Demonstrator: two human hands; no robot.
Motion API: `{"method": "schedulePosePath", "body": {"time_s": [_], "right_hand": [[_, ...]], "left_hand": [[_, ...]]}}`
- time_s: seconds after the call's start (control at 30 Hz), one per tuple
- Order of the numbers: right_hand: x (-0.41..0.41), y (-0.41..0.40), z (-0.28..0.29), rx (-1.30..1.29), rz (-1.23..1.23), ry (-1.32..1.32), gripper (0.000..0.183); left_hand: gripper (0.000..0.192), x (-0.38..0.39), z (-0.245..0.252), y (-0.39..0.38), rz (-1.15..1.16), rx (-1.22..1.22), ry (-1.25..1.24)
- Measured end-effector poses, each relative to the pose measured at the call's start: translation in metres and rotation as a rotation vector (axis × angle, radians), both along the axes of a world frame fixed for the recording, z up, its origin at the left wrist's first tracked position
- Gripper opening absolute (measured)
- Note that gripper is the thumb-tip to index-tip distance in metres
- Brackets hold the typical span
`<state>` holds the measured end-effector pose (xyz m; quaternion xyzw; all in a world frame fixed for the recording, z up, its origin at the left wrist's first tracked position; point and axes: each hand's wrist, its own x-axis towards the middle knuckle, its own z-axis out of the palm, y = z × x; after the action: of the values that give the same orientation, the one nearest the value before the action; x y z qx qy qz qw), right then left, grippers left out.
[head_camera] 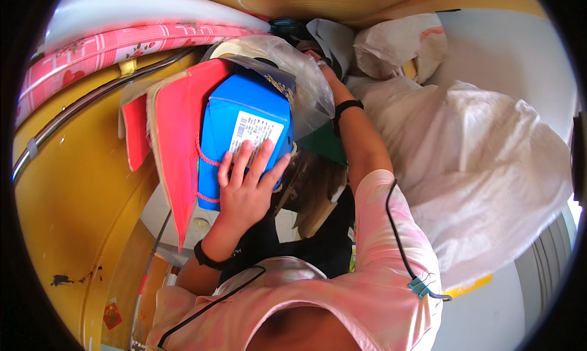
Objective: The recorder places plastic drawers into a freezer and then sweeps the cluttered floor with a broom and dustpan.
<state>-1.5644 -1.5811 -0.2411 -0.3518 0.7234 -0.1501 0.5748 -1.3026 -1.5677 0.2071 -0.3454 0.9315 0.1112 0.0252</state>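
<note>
My left hand (247, 181) lies with its fingers spread on the face of a blue cardboard box (247, 96), touching its white printed label (259, 131). Pink twisted cord (208, 161) loops along the box's left side. Beside the box stand folded red cardboard panels (183, 108) with frayed edges. My right hand (324, 71) reaches to the back, by a clear plastic bag (312, 94); its fingers are mostly hidden, so what they hold is unclear. A dark patterned flap (275, 76) overlaps the box's top.
A large whitish sack (486, 167) bulges on the right, below a smaller white bag (399, 46). On the left a metal rail (87, 96) runs beneath a rolled pink floral covering (114, 48). Brown cardboard pieces (316, 200) stand below the box.
</note>
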Motion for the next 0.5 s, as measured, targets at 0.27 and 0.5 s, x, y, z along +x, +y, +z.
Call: {"method": "schedulePosePath", "body": {"time_s": [0.27,0.5], "right_hand": [[0.004,0.018,0.202,-0.038,-0.786,-0.013,0.032],[-0.011,0.062,0.445,-0.323,-1.042,-0.242,0.026]], "left_hand": [[0.037,0.004,0.016,-0.008,0.075,0.084,0.090],[0.031,0.018,0.012,-0.033,0.123,0.050,0.228]]}}
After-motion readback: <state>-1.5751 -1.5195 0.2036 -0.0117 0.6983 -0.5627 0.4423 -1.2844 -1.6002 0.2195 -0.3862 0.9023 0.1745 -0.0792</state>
